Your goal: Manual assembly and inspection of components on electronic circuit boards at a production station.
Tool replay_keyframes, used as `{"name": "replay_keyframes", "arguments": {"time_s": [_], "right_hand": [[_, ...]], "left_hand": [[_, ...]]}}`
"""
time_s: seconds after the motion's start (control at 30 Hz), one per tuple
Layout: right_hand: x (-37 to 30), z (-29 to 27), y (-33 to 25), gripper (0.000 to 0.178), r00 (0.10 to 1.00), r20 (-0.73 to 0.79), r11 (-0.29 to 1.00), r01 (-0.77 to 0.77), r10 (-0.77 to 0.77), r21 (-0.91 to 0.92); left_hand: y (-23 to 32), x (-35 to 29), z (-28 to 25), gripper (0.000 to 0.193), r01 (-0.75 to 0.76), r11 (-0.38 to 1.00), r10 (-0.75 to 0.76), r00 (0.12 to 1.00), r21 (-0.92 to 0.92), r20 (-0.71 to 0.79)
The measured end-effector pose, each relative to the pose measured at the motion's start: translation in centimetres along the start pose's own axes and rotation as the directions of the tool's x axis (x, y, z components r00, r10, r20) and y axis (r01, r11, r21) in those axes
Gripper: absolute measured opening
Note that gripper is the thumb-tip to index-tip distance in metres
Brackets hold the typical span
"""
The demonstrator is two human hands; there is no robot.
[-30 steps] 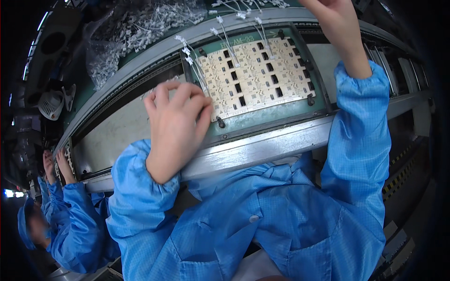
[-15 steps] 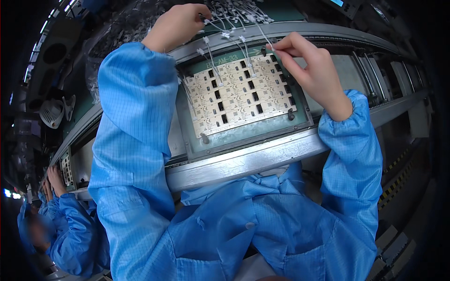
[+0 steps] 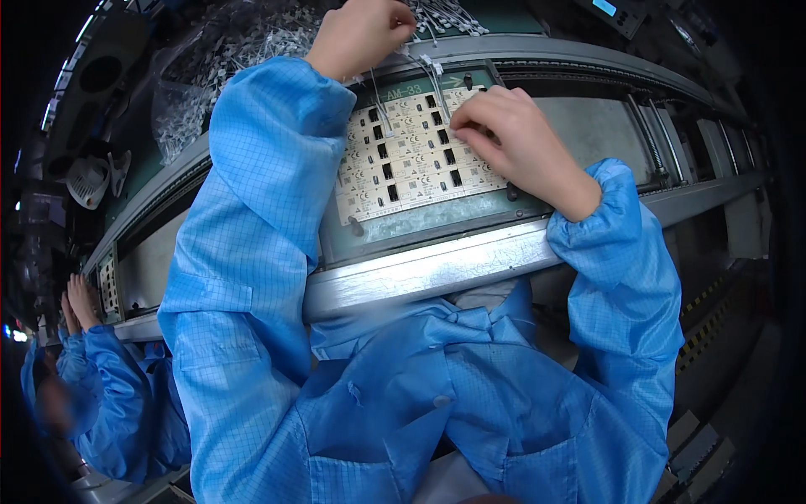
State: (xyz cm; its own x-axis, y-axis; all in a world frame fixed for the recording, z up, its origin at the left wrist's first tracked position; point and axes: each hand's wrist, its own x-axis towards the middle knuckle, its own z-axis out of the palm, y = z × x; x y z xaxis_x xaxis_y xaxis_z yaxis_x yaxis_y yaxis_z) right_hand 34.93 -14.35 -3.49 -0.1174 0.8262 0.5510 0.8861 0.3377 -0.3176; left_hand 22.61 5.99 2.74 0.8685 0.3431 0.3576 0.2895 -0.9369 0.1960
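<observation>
My right hand (image 3: pixel 525 139) is over the right half of a panel of cream circuit boards (image 3: pixel 411 160), its fingertips pinched together low against the boards. The white cable it was pinching is mostly hidden behind the fingers. White cables (image 3: pixel 438 80) with small plugs run from the panel's far edge onto the boards. My left hand (image 3: pixel 361 35) hovers beyond the panel's far edge with fingers curled together, beside a heap of white cables (image 3: pixel 445 17); what it holds is hidden. The panel lies in a green fixture (image 3: pixel 403 233) with dark knobs at its corners.
A silver rail (image 3: pixel 420 262) runs along the near side of the fixture. A clear plastic bag (image 3: pixel 197 101) of white-plugged cables lies at the far left. Another person's hands (image 3: pixel 80 301) are at the line on the left. A small lit screen (image 3: pixel 604 7) stands far right.
My right hand has moved left and nearer, from the panel's far right corner down onto the boards. My left hand has shifted right along the cables. The whole view has shifted slightly.
</observation>
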Motion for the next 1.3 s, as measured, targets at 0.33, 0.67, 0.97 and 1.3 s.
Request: {"name": "replay_keyframes", "arguments": {"time_s": [0.33, 0.67, 0.97, 1.3], "right_hand": [[-0.2, -0.9, -0.4, 0.005, 0.993, 0.113, 0.999, -0.031, 0.034, -0.034], [6.5, 0.1, 4.0, 0.020, 0.994, -0.005, 0.993, -0.108, 0.108, -0.042], [17.8, 8.7, 4.1, 0.029, 0.999, 0.006, 0.988, -0.035, 0.037, -0.153], [19.0, 5.6, 4.5, 0.022, 0.990, -0.134, 0.983, 0.066, -0.043, 0.174]], "left_hand": [[1.7, -8.1, -3.3, 0.018, -0.017, 0.851, -0.214, 0.901, -0.525, -0.376], [4.0, -12.8, 0.5, 0.008, -0.009, 0.979, -0.054, 0.952, -0.205, -0.301], [5.6, -13.2, 1.5, 0.006, 0.103, 0.992, -0.089, 0.977, 0.067, -0.192], [5.9, -12.3, 1.3, 0.003, 0.215, 0.971, -0.223, 0.972, -0.101, -0.072]]}}
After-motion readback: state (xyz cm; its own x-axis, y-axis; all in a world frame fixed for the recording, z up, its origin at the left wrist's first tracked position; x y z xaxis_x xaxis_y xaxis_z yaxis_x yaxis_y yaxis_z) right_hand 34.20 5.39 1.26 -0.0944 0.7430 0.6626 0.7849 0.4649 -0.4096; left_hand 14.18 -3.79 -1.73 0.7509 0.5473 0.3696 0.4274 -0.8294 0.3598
